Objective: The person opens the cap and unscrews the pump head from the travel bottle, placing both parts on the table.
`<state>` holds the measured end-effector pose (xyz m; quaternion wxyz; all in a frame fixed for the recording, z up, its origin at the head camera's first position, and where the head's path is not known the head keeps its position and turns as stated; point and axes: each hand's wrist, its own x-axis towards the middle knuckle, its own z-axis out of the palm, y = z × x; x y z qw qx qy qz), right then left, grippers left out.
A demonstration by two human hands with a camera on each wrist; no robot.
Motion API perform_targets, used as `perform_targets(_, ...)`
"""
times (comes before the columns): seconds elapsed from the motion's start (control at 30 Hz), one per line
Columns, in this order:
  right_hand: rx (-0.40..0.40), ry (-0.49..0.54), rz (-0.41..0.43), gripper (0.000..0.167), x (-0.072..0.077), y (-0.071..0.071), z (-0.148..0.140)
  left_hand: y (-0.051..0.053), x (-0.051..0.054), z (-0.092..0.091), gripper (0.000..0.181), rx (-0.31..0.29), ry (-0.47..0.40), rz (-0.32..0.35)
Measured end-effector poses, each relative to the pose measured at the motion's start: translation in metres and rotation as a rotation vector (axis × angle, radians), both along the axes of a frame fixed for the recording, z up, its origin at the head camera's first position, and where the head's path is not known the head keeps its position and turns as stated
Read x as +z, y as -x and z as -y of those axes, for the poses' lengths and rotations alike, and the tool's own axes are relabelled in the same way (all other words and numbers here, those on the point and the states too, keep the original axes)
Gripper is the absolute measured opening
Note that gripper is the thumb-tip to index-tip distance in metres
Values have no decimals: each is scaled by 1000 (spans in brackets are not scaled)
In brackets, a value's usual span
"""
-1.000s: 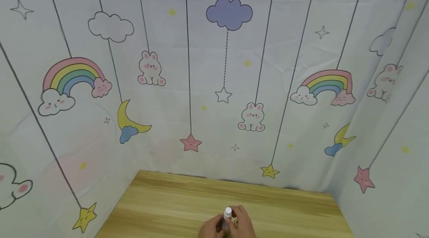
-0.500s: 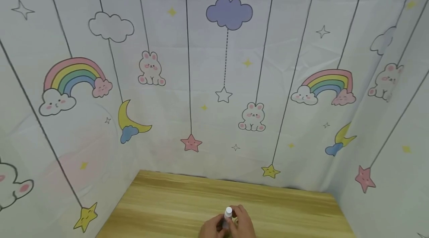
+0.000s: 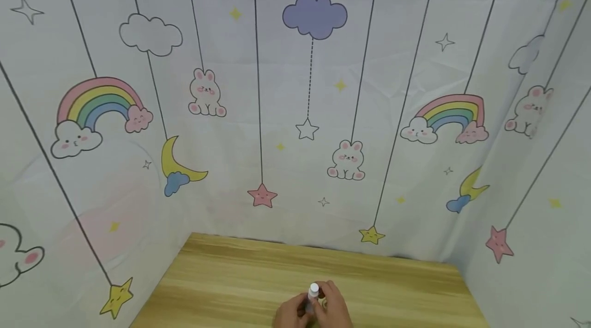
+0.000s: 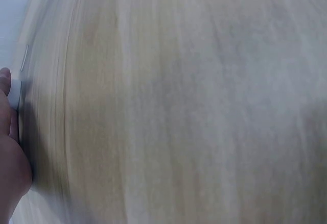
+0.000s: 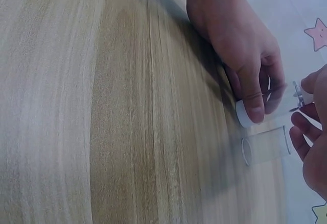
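Note:
A small clear cylindrical container (image 5: 282, 100) stands upright on the table, with a white base (image 5: 243, 114) and a white cap (image 3: 314, 289). Something small and metallic shows inside near its top. My left hand (image 3: 291, 313) grips the lower body, thumb over the white base. From the other side, my right hand (image 3: 336, 308) pinches around the cap end with curled fingers. Beside the container an open clear tube (image 5: 266, 146) stands on the wood; in the head view the right hand mostly hides it. Only part of the left hand (image 4: 11, 165) shows in the left wrist view.
The wood-grain table (image 3: 240, 266) reaches back to a white cloth backdrop (image 3: 295, 174) printed with rainbows, rabbits and stars. Cloth sides also rise along the table's left and right edges.
The head view has shifted very slightly. Both hands and the container keep nearly the same place and pose.

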<state>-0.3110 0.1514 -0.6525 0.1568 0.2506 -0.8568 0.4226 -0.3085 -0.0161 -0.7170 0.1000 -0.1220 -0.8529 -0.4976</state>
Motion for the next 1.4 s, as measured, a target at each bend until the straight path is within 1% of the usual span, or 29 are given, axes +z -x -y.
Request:
perform_targets(0.17, -19, -4, -10, 24, -2, -1, 2, 0, -2, 1, 35, -23, -11, 35)
perform_targets(0.27, -25, -1, -2, 26, -1, -2, 2, 0, -2, 2, 35, -24, -6, 30)
perform_targets(0.4, -33, -5, 25, 28, 0, -2, 3, -1, -1, 1, 36, -3, 6, 8)
perform_targets(0.47, -32, -13, 31, 30, 0, -2, 3, -1, 0, 1, 36, 1, 6, 15)
perform_targets(0.6, -37, -2, 32, 33, -1, -2, 3, -1, 2, 2, 35, -12, -12, 42)
perform_targets(0.73, -53, 21, 37, 34, -1, -2, 3, -1, 3, 2, 35, -24, -17, 45)
perform_targets(0.8, -51, 26, 68, 35, 1, -1, 2, 0, 3, 2, 34, -27, -15, 38)
perform_targets(0.93, -45, 20, 170, 42, 5, 0, 0, 1, 0, 2, 32, -29, -4, -10)
perform_targets(1.0, -47, 16, 205, 44, 7, 0, 0, 1, -1, 2, 32, -22, 2, -27)
perform_targets(1.07, -51, 16, 214, 43, 9, 1, 1, 0, -1, 2, 32, -14, 11, -28)
perform_targets(1.17, -67, 30, 203, 38, 10, 1, 4, -1, 0, 2, 28, -6, 13, -4)
perform_targets(1.27, -83, 38, 181, 35, 12, 0, 7, -1, 1, 2, 26, 0, 16, 4)
perform_targets(1.4, -88, 40, 209, 33, 16, -1, 9, -2, 3, 2, 24, 2, 12, 21)
